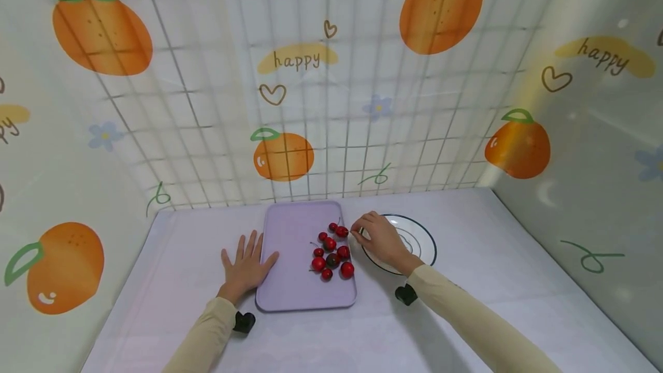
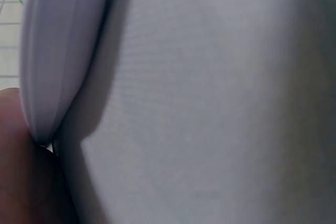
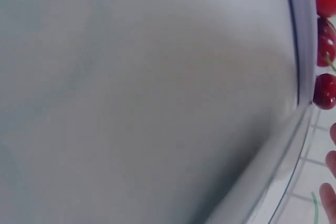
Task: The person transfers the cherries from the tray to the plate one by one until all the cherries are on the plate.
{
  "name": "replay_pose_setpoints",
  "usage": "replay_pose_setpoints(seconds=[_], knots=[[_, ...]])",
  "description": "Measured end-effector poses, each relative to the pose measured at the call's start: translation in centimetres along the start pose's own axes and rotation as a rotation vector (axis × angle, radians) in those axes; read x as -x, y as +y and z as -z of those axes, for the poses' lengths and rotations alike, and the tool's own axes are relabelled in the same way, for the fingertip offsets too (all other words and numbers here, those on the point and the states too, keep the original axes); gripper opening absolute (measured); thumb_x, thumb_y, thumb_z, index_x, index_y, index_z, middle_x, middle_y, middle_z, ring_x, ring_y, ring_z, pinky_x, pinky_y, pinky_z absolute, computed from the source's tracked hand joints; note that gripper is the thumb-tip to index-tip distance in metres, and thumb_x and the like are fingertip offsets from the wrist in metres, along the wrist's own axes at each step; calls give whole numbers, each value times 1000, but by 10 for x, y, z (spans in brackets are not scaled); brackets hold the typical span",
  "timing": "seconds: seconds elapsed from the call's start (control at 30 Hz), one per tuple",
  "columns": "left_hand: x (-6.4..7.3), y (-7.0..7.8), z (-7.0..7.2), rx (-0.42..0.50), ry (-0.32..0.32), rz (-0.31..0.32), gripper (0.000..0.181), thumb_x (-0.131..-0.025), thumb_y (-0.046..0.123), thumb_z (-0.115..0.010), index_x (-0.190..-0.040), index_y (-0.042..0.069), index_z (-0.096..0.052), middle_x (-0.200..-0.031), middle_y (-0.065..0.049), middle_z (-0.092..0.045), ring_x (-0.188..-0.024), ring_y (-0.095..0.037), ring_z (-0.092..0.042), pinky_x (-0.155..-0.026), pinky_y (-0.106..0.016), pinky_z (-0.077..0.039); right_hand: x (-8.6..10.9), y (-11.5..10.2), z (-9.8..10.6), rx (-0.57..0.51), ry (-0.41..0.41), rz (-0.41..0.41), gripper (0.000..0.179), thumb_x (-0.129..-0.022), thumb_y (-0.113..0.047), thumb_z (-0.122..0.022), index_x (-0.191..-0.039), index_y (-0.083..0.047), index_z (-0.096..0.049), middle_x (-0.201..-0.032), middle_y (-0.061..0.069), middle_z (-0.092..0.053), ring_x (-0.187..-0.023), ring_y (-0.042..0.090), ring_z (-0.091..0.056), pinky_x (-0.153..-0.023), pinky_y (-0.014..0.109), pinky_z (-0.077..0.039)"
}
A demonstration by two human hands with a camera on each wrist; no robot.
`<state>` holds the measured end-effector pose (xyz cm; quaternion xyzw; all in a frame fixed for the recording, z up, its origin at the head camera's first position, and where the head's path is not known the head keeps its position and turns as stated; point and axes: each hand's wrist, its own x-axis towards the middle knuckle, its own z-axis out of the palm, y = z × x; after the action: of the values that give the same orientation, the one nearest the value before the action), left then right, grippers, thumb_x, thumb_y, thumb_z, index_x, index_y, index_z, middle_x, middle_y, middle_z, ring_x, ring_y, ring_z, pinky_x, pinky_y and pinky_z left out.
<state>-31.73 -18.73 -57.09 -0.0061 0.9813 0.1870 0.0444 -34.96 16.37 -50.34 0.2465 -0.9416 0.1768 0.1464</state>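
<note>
My left hand [image 1: 246, 269] lies flat with fingers spread, its thumb over the left rim of a lilac tray [image 1: 290, 258]. In the left wrist view the tray's rim [image 2: 63, 51] runs beside a finger. Several red cherries [image 1: 329, 244], some with stems, are bunched in the tray's right half. One among them looks dark green-brown [image 1: 332, 260]. At the tray's right rim, my right hand [image 1: 380, 238] pinches the stem of a cherry [image 1: 342, 232] between thumb and index finger. The right wrist view has cherries [image 3: 325, 92] at the rim, with fingertips [image 3: 331, 161] close by.
A clear glass plate [image 1: 425, 235] with a dark rim stands right of the tray, partly under my right hand and wrist. The white tabletop [image 1: 321, 341] ends at a wire grid behind a printed sheet [image 1: 285, 157]. Printed side walls stand left and right.
</note>
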Motion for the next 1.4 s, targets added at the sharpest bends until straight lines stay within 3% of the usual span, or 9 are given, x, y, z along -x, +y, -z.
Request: replay_pose_setpoints(seconds=[0.47,0.7,0.87,1.1,1.4], knots=[[1,2,2,-7,-2,13,86,-102,69,-33,-167,19,-8,-177,-4,0,-164,-35,5,-121,-74,14,4,22,21,-38,116,-8,10,-96,-19,-72,-100,-11,-76,-101,5,-77,-104,27,-66,-93,49,-57],[1,2,2,-13,-15,8,86,-101,71,-31,-167,21,-7,-177,-2,2,-164,-34,6,-121,-74,14,9,36,34,-48,86,-104,13,-99,-20,-69,-104,-10,-75,-107,8,-75,-112,29,-65,-90,51,-59],[1,2,2,1,0,1,87,-101,71,-33,-167,19,-9,-177,-3,0,-164,-36,4,-120,-75,14,11,44,40,-26,82,-127,15,-99,-21,-69,-105,-8,-76,-107,9,-76,-111,28,-65,-91,51,-59],[0,1,0,-18,-1,6,87,-101,72,-31,-167,19,-9,-177,-3,0,-164,-36,4,-121,-75,12,20,54,36,-5,36,-187,18,-100,-22,-67,-106,-8,-76,-109,9,-76,-110,28,-63,-94,51,-57],[3,3,2,-8,2,6,86,-102,69,-33,-167,18,-9,-177,-4,-1,-164,-36,4,-121,-74,13,26,60,29,27,21,-248,18,-99,-22,-65,-104,-7,-76,-104,10,-76,-103,28,-64,-87,51,-57]])
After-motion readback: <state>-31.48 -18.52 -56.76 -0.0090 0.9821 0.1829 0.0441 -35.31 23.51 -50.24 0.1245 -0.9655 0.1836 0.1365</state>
